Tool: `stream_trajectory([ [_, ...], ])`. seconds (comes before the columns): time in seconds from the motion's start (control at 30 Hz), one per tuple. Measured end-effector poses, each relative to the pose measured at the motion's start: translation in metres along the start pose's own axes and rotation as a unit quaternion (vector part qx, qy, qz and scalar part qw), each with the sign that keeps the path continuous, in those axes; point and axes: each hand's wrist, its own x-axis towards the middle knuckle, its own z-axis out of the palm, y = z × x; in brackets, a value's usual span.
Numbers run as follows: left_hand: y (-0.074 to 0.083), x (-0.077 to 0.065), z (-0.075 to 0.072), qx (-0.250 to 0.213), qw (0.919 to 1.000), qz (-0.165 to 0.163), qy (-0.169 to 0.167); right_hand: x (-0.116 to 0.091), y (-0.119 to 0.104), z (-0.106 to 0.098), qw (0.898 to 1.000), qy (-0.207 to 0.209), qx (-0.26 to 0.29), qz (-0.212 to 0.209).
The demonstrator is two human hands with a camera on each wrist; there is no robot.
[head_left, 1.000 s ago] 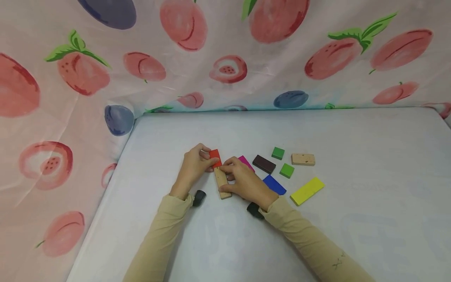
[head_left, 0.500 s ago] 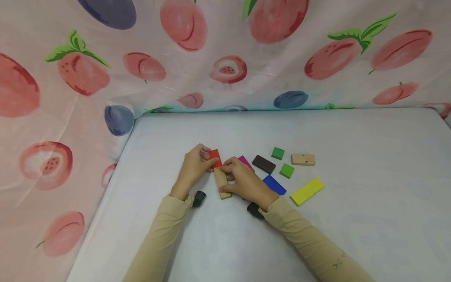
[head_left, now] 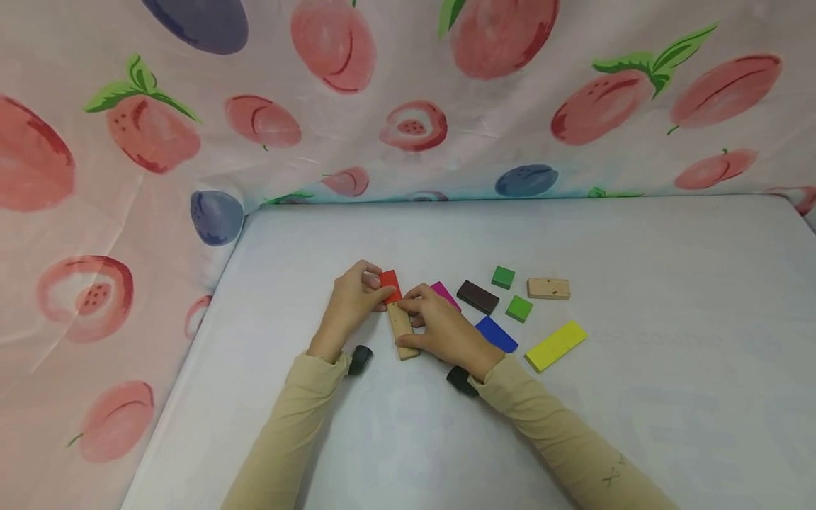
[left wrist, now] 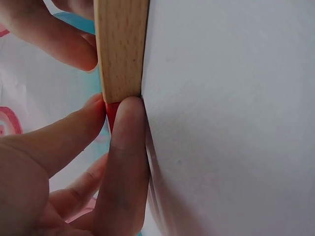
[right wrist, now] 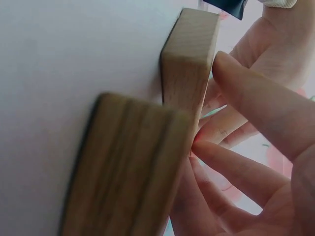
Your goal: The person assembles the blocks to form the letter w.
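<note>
In the head view my left hand (head_left: 350, 301) pinches a small red block (head_left: 391, 285) between thumb and fingers. Its end meets a longer plain wooden block (head_left: 401, 329) lying flat on the white table. My right hand (head_left: 443, 327) holds that wooden block, thumb near the close end, a finger by the joint. Up close in the left wrist view, the wooden block (left wrist: 122, 54) butts against the red block (left wrist: 111, 114), mostly hidden by the left fingers (left wrist: 129, 132). In the right wrist view the right thumb (right wrist: 236, 81) touches the wooden block's edge (right wrist: 187, 73).
Right of the hands lie a magenta block (head_left: 445, 296), dark brown block (head_left: 478, 297), blue block (head_left: 497, 335), two green blocks (head_left: 503, 277), another plain block (head_left: 548, 288) and a yellow block (head_left: 556, 346). A fruit-print cloth (head_left: 472, 127) rises behind the table.
</note>
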Motion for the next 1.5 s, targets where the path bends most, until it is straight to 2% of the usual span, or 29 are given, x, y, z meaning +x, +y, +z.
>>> stream_trajectory([
  [0.43, 0.0, -0.003, -0.003, -0.004, 1.0, 0.008, 0.002, 0.0, 0.0, 0.0, 1.0, 0.012, -0.027, -0.008],
  [0.83, 0.005, -0.011, -0.007, 0.059, 0.9967, 0.052, 0.02, -0.009, -0.003, -0.011, 0.998, 0.023, -0.049, -0.029],
  [1.23, 0.007, -0.026, -0.009, 0.111, 0.9862, 0.123, 0.002, -0.025, -0.003, -0.026, 0.996, 0.013, -0.08, -0.043],
  [1.5, 0.006, -0.033, -0.007, 0.124, 0.9826, 0.137, -0.021, -0.034, -0.002, -0.032, 0.997, 0.001, -0.076, -0.032],
])
